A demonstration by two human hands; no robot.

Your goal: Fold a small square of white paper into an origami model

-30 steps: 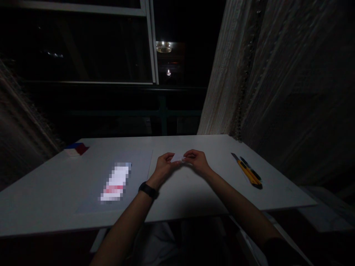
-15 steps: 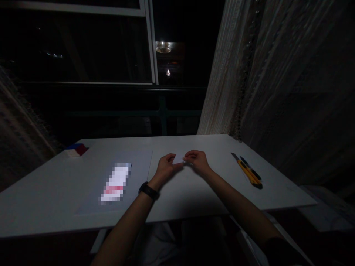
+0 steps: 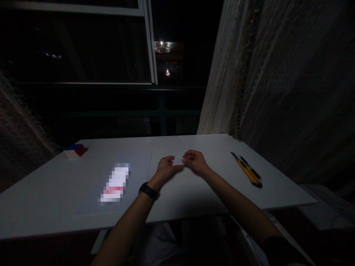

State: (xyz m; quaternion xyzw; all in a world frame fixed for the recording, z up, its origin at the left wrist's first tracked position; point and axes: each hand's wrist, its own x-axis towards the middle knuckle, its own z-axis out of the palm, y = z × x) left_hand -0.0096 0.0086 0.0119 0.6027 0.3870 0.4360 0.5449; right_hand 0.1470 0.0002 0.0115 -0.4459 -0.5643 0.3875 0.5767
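Observation:
A small white piece of paper [image 3: 178, 161] is held between both hands, above the middle of the white table [image 3: 205, 195]. My left hand [image 3: 165, 167], with a dark band on its wrist, pinches the paper's left side between thumb and fingers. From the right, my right hand [image 3: 195, 161] grips the other side with bent fingers. The fingertips cover part of the paper, and in the dim light its folds are hard to make out.
On the left, a phone-like bright screen [image 3: 118, 181], blurred out, lies on a large white sheet [image 3: 141, 166]. A coloured cube [image 3: 75, 150] sits at the far left. To the right lie a yellow utility knife [image 3: 246, 170] with its blade out and a dark pen [image 3: 249, 167]. A curtain [image 3: 219, 81] hangs behind.
The paper has tilted slightly between my fingers, and the left fingers have shifted a little. Otherwise the hands and the table things stay where they were.

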